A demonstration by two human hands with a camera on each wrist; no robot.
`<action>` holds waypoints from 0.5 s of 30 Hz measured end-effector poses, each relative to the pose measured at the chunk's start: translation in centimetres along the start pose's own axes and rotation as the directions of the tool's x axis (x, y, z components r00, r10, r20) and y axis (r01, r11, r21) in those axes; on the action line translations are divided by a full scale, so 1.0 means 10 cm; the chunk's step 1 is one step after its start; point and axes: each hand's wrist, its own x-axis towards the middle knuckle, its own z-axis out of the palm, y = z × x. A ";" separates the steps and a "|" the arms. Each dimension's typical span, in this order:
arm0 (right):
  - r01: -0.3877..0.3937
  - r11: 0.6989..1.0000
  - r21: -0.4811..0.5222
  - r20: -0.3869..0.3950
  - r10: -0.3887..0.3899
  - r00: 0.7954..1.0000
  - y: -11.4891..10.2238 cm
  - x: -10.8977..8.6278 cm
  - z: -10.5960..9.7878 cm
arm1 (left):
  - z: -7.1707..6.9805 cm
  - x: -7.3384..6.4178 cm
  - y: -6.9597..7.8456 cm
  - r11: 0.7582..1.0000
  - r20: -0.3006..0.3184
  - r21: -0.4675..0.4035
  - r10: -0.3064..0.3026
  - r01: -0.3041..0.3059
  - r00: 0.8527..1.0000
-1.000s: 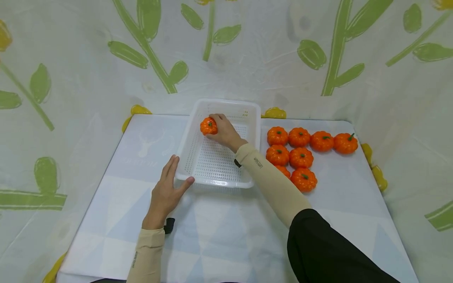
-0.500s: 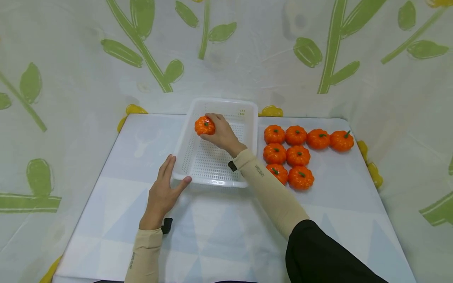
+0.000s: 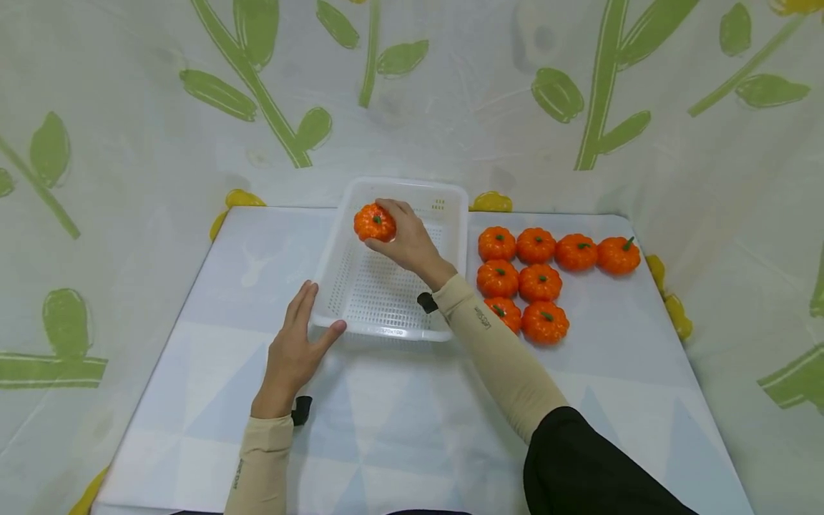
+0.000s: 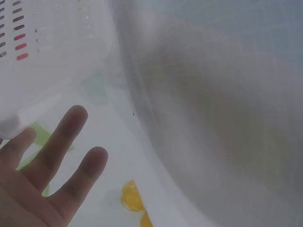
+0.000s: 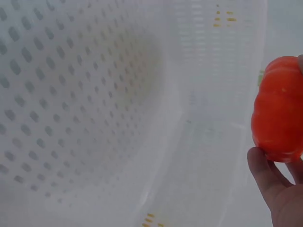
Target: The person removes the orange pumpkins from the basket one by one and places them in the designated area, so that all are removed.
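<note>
An orange toy pumpkin (image 3: 375,222) with a green stem is gripped by my right hand (image 3: 408,239) over the far left part of a white perforated basket (image 3: 393,332). In the right wrist view, the fingers and thumb hold the pumpkin (image 5: 279,109) by its sides, above the basket's inner wall. My left hand (image 3: 295,357) lies at the basket's near left corner, its fingers extended along the outside and the thumb by the front rim. The left wrist view shows the spread fingers (image 4: 66,137) beside the basket wall.
To the right of the basket, several orange pumpkins (image 3: 539,282) sit in rows on the pale patterned tablecloth (image 3: 399,429). A curtain with green plant prints (image 3: 450,129) rises behind and around the table.
My right hand has lifted the pumpkin slightly and shifted a little left within the basket. My left hand stays at the basket corner; the whole view has drifted slightly.
</note>
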 end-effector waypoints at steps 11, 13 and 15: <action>0.054 0.999 0.006 -0.040 -0.053 0.998 -0.13 -0.14 -0.28 | 0.00 -0.01 -0.01 1.000 -0.011 0.011 0.007 -0.006 1.000; 0.069 0.998 0.011 -0.053 -0.068 0.996 -0.16 -0.18 -0.32 | 0.01 -0.01 -0.01 1.000 -0.017 0.008 0.008 -0.007 1.000; 0.078 0.997 0.016 -0.060 -0.077 0.995 -0.17 -0.23 -0.36 | 0.01 -0.01 -0.01 1.000 -0.020 0.008 0.009 -0.009 1.000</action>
